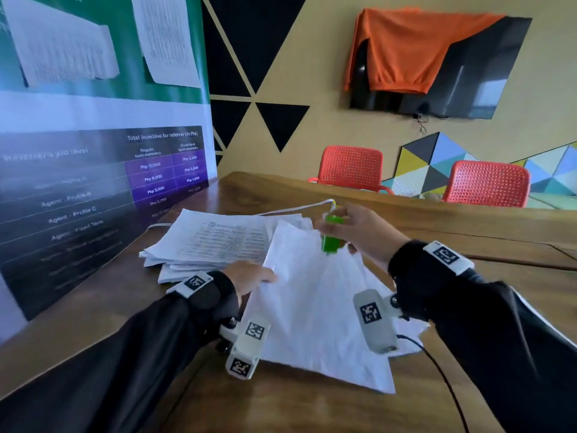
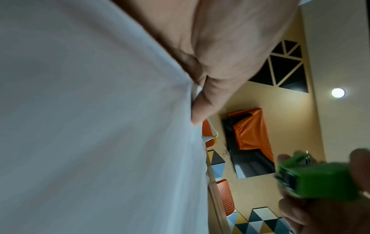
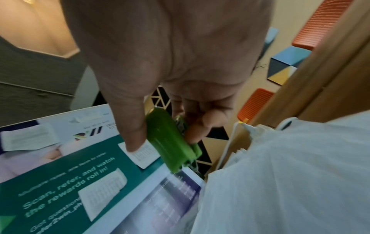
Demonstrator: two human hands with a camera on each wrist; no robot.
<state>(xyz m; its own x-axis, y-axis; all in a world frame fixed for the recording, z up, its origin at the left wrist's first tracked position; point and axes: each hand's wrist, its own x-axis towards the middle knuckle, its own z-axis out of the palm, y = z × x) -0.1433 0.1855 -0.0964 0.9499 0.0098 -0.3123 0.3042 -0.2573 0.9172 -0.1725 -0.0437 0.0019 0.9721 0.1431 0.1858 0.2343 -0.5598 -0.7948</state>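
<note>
Green stapler (image 1: 331, 235) clasped in right hand (image 1: 362, 229); white sheets (image 1: 312, 307) pinched at edge by left hand (image 1: 249, 276); stapling seemingly about to start; next: corner fed squarely into stapler, then squeezed.

Beyond fingers (image 1: 342, 211): two orange chairs (image 1: 352, 167), tan wall (image 1: 327, 57) with black triangles (image 1: 281, 123). Above: wall screen (image 1: 468, 89) under orange cloth (image 1: 406, 48). Left: poster (image 1: 93, 182).

Open tabletop (image 1: 468, 232) is stretching away on the right and far side, giving easy passage. On the left the leaning poster (image 1: 93, 189) is walling things off. The printed paper stack (image 1: 212, 242) is crowding just beside the lifted sheets (image 1: 312, 301), and a white cable (image 1: 296, 207) is trailing behind.
</note>
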